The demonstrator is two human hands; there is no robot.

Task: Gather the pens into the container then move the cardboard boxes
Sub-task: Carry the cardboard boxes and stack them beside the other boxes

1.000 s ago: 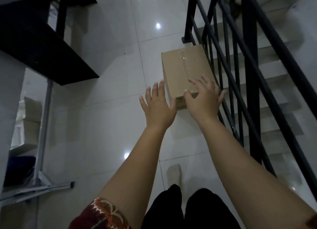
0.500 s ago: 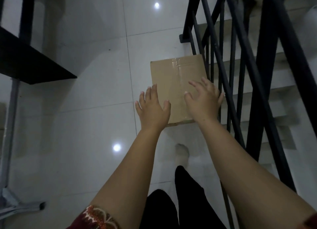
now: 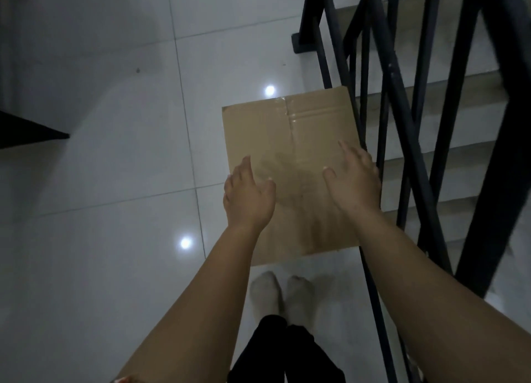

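The box (image 3: pixel 290 164) lies flat on the white tiled floor (image 3: pixel 115 181), its taped seam facing up, with its right edge just beside the black railing (image 3: pixel 402 110) of the stairs (image 3: pixel 459 118). Both hands reach down over it. The left hand (image 3: pixel 248 200) is at the left edge of the box, fingers loosely spread and slightly bent, holding nothing; the right hand (image 3: pixel 355 181) is over the right part of the top, fingers also spread and relaxed, with nothing in it. Whether the palms already touch the cardboard I cannot tell — the shadows under them suggest they are very near. The person's feet (image 3: pixel 280 293) in light socks stand just behind the near edge of the box. At the far left a corner of a dark shelf (image 3: pixel 28 130) shows. No pens and no container are in view, so the state of that first part cannot be judged from here. As the hands go for a box, I think the work is now in its second part — the grip on this box is not yet taken, and the lift and the carrying are left to do.
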